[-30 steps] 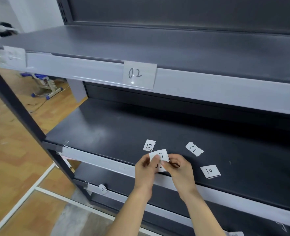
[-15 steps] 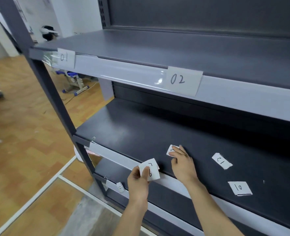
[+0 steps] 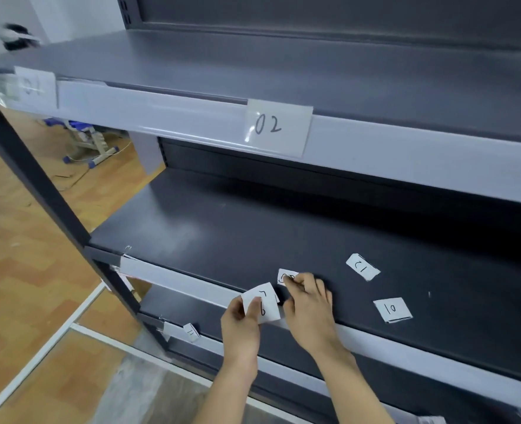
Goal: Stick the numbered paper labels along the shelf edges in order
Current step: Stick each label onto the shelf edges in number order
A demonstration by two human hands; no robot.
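Observation:
My left hand (image 3: 241, 324) pinches a small stack of white paper labels (image 3: 262, 302) in front of the middle shelf's edge strip (image 3: 173, 278); the top one shows handwritten digits. My right hand (image 3: 309, 304) lies on the middle shelf with its fingertips on a loose label (image 3: 285, 276); whether it grips that label is unclear. Two more loose labels lie to the right: "12" (image 3: 361, 267) and "10" (image 3: 392, 310). On the top shelf's edge strip (image 3: 161, 113) sit label "01" (image 3: 34, 85) at the far left and label "02" (image 3: 279, 127) near the middle.
A label "11" (image 3: 191, 332) is stuck at the left of the lower shelf's edge. The dark shelf upright (image 3: 35, 175) stands at the left, over a wooden floor (image 3: 14, 270). A blue-footed stand (image 3: 91, 145) and a white floor frame (image 3: 54, 341) lie beyond.
The right hand let go of the label stack and reached onto the shelf to a loose label. The left hand kept the stack. The view swung left, then partly back.

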